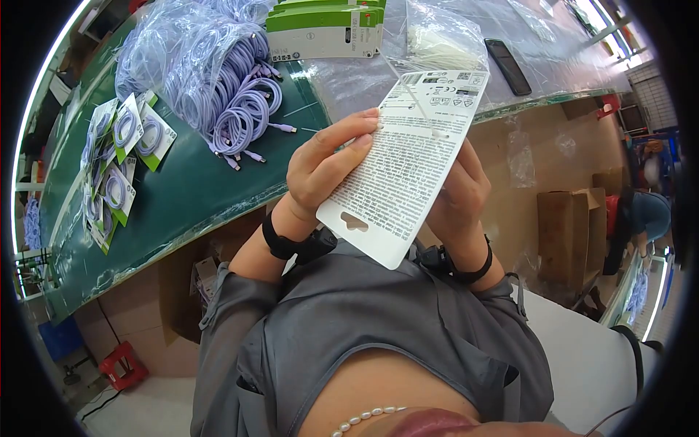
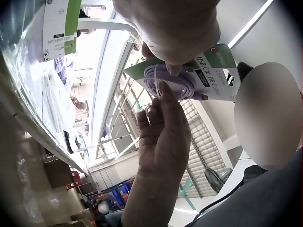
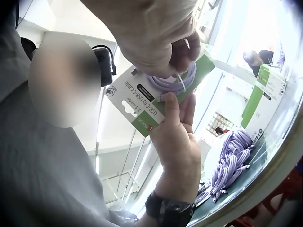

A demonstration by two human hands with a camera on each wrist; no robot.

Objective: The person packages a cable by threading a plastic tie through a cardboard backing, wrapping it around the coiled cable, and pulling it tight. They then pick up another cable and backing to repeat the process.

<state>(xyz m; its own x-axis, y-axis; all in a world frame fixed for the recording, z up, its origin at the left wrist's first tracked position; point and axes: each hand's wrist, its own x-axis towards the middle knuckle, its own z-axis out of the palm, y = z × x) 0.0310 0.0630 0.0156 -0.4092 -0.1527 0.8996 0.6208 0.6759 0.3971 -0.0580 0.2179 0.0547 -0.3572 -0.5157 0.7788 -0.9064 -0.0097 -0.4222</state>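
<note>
A printed cable card (image 1: 408,160) is tilted up in front of the chest, its text-covered back facing the head camera. My left hand (image 1: 328,160) grips the card by its left edge, thumb on the front and fingers behind as the wrist views show. On the green-and-white front lies a coiled lilac USB-C cable (image 2: 173,82). A thin white tie (image 3: 181,83) crosses the coil, and my right hand (image 3: 151,38) pinches it there. In the head view the right hand (image 1: 462,193) is partly hidden behind the card. A white strip also shows across the card's back.
Several carded cables (image 1: 120,160) lie on the green tabletop (image 1: 218,193) at left. Beside them is a heap of lilac cables (image 1: 211,80) in clear plastic. Stacked cards (image 1: 324,33), a bag of white ties (image 1: 444,44) and a phone (image 1: 507,67) lie farther back. A cardboard box (image 1: 571,233) stands at right.
</note>
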